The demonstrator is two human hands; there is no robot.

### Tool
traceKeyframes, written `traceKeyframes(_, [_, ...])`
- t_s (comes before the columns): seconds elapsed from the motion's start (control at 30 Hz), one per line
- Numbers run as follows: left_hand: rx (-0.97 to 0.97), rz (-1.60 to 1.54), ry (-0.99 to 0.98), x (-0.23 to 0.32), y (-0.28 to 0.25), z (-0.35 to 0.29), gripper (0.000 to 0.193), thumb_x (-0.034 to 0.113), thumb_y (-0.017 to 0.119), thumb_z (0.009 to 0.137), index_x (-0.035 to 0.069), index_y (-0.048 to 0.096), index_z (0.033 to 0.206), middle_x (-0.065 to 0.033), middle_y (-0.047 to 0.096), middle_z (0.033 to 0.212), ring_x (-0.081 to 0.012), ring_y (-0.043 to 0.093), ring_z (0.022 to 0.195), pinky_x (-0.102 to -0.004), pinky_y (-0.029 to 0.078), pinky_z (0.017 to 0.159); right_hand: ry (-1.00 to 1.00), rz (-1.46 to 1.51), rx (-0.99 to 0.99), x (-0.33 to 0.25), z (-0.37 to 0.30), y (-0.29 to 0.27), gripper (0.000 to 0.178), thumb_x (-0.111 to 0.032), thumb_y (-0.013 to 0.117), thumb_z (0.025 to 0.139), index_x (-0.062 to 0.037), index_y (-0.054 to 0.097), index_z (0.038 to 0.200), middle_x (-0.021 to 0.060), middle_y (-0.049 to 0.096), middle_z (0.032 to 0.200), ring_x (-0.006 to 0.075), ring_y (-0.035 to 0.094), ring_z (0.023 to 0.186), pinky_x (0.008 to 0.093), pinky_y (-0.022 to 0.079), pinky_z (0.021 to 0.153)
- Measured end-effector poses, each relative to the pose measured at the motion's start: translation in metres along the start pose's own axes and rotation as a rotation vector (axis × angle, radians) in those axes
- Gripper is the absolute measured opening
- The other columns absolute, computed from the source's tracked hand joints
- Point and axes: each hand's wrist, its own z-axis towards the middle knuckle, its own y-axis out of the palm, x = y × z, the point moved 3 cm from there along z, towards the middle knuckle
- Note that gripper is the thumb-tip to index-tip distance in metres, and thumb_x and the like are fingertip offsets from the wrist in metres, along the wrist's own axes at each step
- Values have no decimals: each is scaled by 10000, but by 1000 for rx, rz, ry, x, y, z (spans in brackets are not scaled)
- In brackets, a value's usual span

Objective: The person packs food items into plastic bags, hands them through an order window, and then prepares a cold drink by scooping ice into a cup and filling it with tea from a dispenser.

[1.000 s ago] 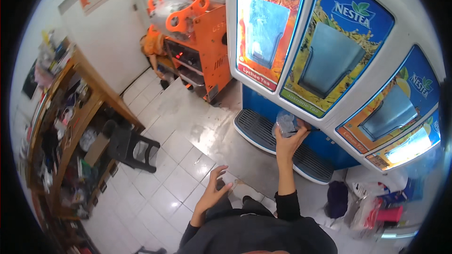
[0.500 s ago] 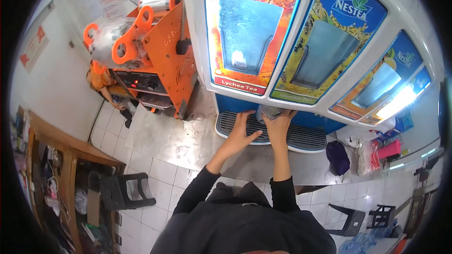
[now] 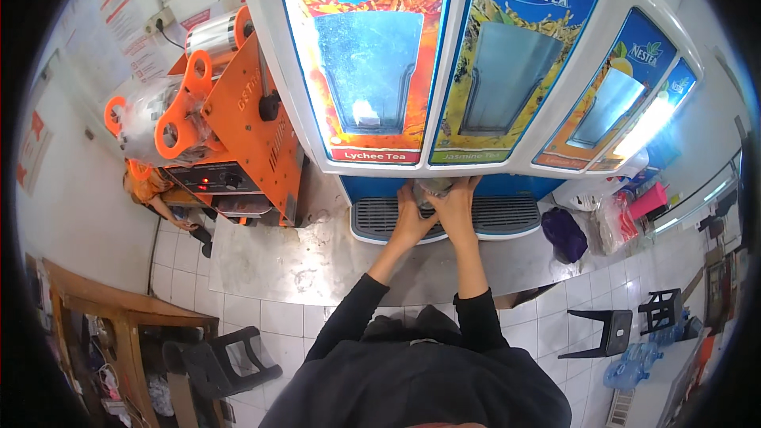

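Note:
Beneath the front panels of the drink dispenser [image 3: 529,184], both my hands close around a translucent, greyish, cup-like thing [image 3: 434,187]. Its upper part is hidden under the dispenser's lower edge, so I cannot make out its exact kind. My left hand [image 3: 412,218] wraps its left side, fingers pointing up under the panels. On the other side my right hand [image 3: 457,212] grips it, with the thumb across the front. Both hands are above the grey slotted drip tray [image 3: 505,216], which juts from the dispenser's base.
An orange cup-sealing machine [image 3: 238,123] stands left on the metal counter [image 3: 261,265]. A dark purple cloth bundle [image 3: 564,235], a pink cup [image 3: 648,202] and plastic bags lie right. Black stools [image 3: 606,333] and a wooden shelf [image 3: 119,301] stand below. Another person [image 3: 162,194] is at far left.
My left hand has moved in from beside the cup-like thing and now grips it together with my right hand. The view has shifted, so the dispenser appears further left.

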Motion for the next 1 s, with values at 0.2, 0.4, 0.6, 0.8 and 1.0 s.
traceKeyframes(0.2, [44, -263, -117, -28, 1, -25, 950, 214, 824, 661, -32, 221, 1353, -195, 334, 1250, -296, 389, 1136, -376, 383, 962, -31, -21, -1, 7, 1, 6, 797, -130, 802, 618, 84, 372, 1254, 315, 375, 1264, 491, 281, 1199, 512, 287, 1011])
traceKeyframes(0.4, [-83, -473, -440, -9, -8, -61, 929, 214, 817, 690, 109, 208, 1384, -126, 310, 1236, -227, 398, 1086, -382, 407, 898, -9, -15, 2, 8, 3, 1, 816, -187, 827, 610, 74, 384, 1243, 303, 398, 1253, 476, 293, 1190, 498, 291, 1003])
traceKeyframes(0.6, [-114, -552, -465, -3, -23, -81, 916, 215, 805, 712, 154, 194, 1391, -133, 297, 1288, -238, 403, 1132, -386, 407, 902, -90, -123, -27, 1, 3, 1, 790, -196, 828, 614, 63, 410, 1233, 292, 406, 1229, 459, 322, 1162, 491, 305, 988])
traceKeyframes(0.8, [-133, -541, -484, 4, -36, -90, 887, 237, 787, 739, 139, 194, 1391, -147, 298, 1304, -248, 407, 1153, -374, 412, 904, -69, -91, 54, 5, 3, 3, 766, -173, 828, 620, 59, 419, 1225, 275, 393, 1222, 439, 344, 1139, 480, 339, 966])
traceKeyframes(1.0, [-121, -528, -487, -4, -31, -98, 873, 254, 782, 745, 137, 204, 1389, -156, 308, 1305, -252, 418, 1148, -364, 430, 887, -101, -106, 78, -4, 3, 7, 790, -140, 833, 601, 54, 411, 1240, 284, 388, 1229, 458, 316, 1177, 484, 332, 982])
